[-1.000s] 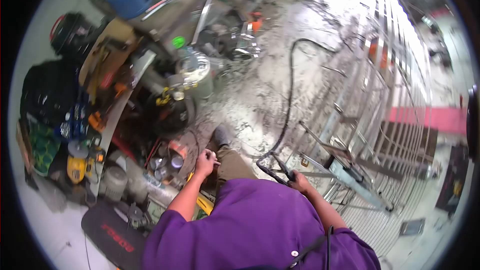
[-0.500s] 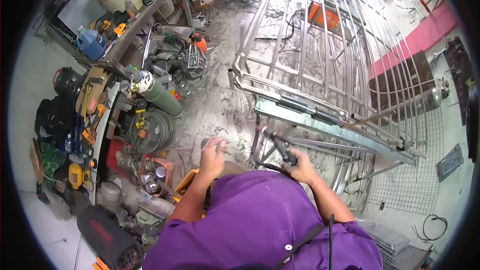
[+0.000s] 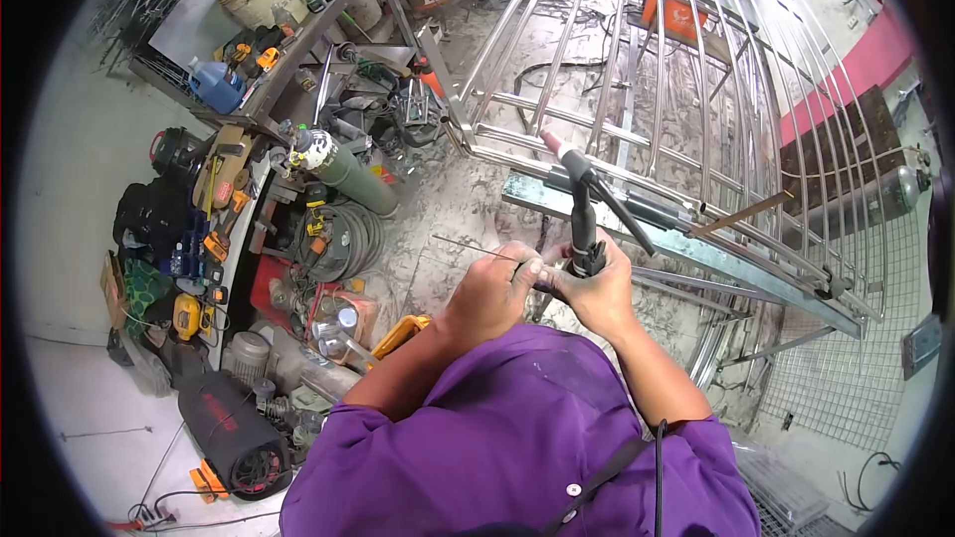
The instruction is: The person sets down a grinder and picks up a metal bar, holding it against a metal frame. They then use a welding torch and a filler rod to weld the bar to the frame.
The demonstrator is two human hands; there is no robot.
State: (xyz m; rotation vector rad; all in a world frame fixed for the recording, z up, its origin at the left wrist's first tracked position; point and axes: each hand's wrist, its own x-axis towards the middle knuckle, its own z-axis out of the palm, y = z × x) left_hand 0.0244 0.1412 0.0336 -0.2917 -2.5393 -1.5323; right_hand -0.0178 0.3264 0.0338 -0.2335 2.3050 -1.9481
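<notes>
My right hand (image 3: 602, 298) is closed around the lower end of a black TIG welding torch (image 3: 583, 214), which stands up with its pink nozzle pointing away from me. My left hand (image 3: 492, 288) pinches a thin filler rod (image 3: 460, 245) that sticks out to the left. The fingertips of both hands meet in front of my chest, at the torch's lower end; what they do there is partly hidden. Just beyond the torch is a frame of shiny metal tubes (image 3: 637, 179), resting on a steel beam (image 3: 537, 195).
On the left, a green gas cylinder (image 3: 358, 179) stands near a coiled hose (image 3: 348, 244). A workbench (image 3: 269, 89) holds tools and a blue jug (image 3: 216, 87). An orange machine (image 3: 676, 18) is behind the tubes. A black speaker (image 3: 229, 433) lies lower left.
My hands have come together from apart. The torch has swung upward and forward, now upright before the tube frame. The rod has moved right with my left hand. The view has shifted slightly.
</notes>
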